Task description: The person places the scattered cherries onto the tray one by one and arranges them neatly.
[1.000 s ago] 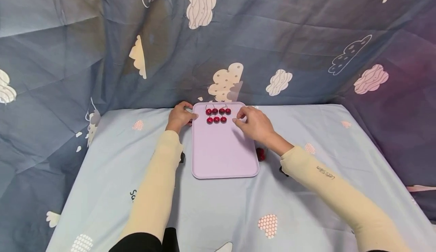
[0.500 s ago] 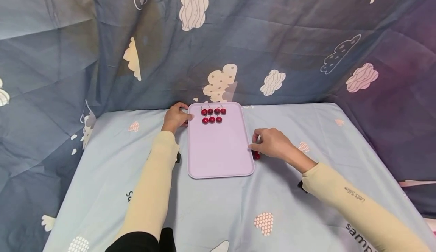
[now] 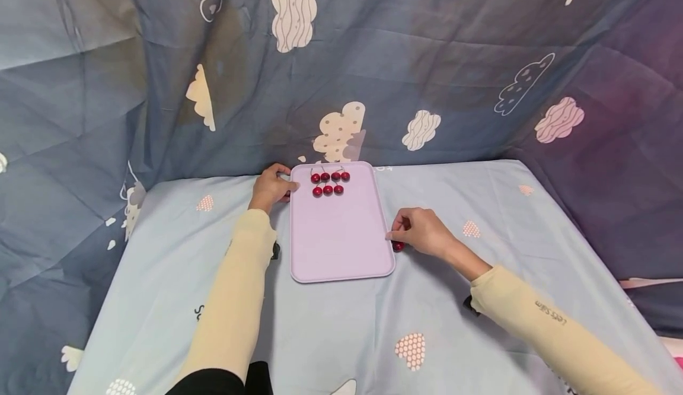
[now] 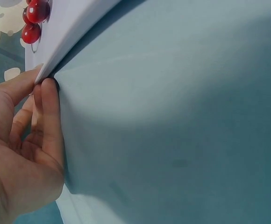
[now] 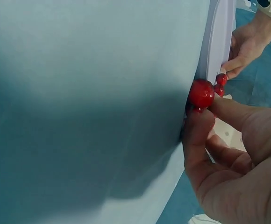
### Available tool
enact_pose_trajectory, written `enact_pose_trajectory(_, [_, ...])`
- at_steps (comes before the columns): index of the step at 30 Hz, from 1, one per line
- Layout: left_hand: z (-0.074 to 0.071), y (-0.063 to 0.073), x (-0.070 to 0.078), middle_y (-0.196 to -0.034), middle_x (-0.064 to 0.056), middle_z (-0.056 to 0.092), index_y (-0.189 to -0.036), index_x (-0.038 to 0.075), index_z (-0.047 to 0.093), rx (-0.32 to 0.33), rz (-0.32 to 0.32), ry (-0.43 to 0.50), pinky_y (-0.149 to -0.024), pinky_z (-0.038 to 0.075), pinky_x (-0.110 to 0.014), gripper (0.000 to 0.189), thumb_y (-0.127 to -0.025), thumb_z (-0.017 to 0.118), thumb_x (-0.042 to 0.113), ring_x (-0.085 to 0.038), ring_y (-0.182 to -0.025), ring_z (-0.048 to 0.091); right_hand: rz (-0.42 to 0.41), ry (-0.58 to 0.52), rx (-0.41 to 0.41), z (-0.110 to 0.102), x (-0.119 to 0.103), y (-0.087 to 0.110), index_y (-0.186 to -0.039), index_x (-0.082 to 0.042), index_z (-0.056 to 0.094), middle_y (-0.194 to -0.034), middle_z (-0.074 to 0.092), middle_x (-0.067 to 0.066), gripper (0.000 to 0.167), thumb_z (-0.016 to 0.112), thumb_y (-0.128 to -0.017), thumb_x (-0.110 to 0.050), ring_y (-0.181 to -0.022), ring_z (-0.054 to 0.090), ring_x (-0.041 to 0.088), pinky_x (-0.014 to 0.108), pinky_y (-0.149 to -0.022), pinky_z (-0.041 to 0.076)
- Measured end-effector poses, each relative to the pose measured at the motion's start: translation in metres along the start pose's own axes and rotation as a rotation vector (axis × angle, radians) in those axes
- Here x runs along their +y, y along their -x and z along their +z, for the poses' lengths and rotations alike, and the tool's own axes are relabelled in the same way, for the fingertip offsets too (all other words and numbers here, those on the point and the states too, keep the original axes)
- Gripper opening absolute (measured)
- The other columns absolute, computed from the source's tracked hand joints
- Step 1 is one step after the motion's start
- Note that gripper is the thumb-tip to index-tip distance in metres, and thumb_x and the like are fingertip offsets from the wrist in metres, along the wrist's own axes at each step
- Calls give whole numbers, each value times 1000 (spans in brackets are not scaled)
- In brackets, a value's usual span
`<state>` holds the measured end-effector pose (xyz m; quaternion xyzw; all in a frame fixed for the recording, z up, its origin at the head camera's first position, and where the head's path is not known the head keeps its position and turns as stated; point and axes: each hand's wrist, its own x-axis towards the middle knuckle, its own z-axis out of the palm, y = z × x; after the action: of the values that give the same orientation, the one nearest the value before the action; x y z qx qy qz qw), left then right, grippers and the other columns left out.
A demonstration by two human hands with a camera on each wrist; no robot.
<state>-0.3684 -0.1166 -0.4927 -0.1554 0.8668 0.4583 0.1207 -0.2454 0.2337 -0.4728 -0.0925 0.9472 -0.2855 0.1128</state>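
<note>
My left hand point(image 3: 270, 187) grips the left rim of a lilac tray point(image 3: 341, 241), thumb on top, as the left wrist view shows. Several red cherries with stems stand on the tray's far part, a back row point(image 3: 325, 177) and a front row of three point(image 3: 328, 190). Just off the tray's right edge, my right hand point(image 3: 424, 230) is down at the loose cherries, its thumb and forefinger pinching one that they mostly hide. Another cherry point(image 5: 202, 93) lies against these fingertips, in plain sight in the right wrist view.
Pale blue printed cloth point(image 3: 341, 335) covers the table. A dark cloud-patterned curtain point(image 3: 384, 57) hangs right behind the tray's far edge and along both sides.
My right hand has come from above the tray's far right down to the cherries beside its right edge, and its fingers have closed there. My left hand stays at the rim.
</note>
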Motion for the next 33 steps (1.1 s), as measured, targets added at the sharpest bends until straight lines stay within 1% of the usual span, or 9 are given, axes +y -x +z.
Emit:
enact_pose_trajectory(3, [1,-1,0,-103,-8,57,-137,17,58,1,1,2,-76,59,-27,46,-97,78,25,-18,-78,68,-9,-13,30,1,1,1,-86,-13,71,-77,70,1,19,85,-90,-25,-64,60,14,29,-58,49])
enact_pose_trajectory(5, [1,-1,-1,-103,-8,56,-137,17,57,0,-2,5,-77,59,-28,46,-97,78,25,-19,-79,67,-30,0,55,1,1,2,-86,-14,71,-77,70,1,17,85,-90,-23,-66,61,13,28,-61,49])
enact_pose_trajectory(10, [1,-1,-3,-103,-8,57,-138,17,57,5,-6,0,-77,60,-28,47,-97,78,25,-18,-78,67,-96,17,156,1,-3,-3,-89,-16,71,-82,74,0,14,84,-89,-15,-74,67,13,27,-65,49])
enact_pose_trajectory(14, [2,0,-2,-102,-8,58,-137,17,58,14,1,-3,-75,60,-28,46,-96,79,24,-18,-76,68,-145,-18,238,3,-8,-15,-93,-15,71,-88,75,1,14,84,-90,-14,-76,69,16,28,-65,51])
enact_pose_trajectory(18, [3,1,0,-102,-9,58,-137,16,58,23,10,-6,-76,60,-29,46,-96,79,24,-18,-76,67,-180,-84,292,12,-15,-35,-98,-14,71,-94,73,4,15,84,-91,-16,-78,68,19,28,-68,53])
enact_pose_trajectory(20, [3,1,1,-102,-9,59,-137,16,58,24,8,-8,-77,60,-29,46,-97,79,24,-18,-77,67,-181,-112,301,17,-18,-47,-99,-14,71,-96,72,5,15,83,-92,-16,-80,68,20,30,-68,54])
enact_pose_trajectory(23, [3,1,1,-102,-9,59,-137,17,58,19,3,-2,-80,60,-31,46,-97,78,24,-19,-78,68,-175,-116,297,24,-23,-66,-100,-13,70,-98,71,6,15,82,-93,-15,-83,69,21,32,-72,56])
enact_pose_trajectory(29, [3,-1,0,-104,-10,61,-136,18,58,24,-17,15,-87,61,-34,45,-97,79,25,-21,-81,68,-192,-55,260,28,-27,-100,-106,-9,68,-100,73,9,19,80,-92,-9,-88,69,22,37,-83,56])
enact_pose_trajectory(33, [3,-2,-1,-103,-9,61,-135,18,58,28,-25,15,-87,62,-33,45,-96,79,26,-21,-81,68,-214,-21,225,28,-29,-114,-105,-8,70,-99,75,9,16,79,-92,-8,-89,70,21,37,-84,55])
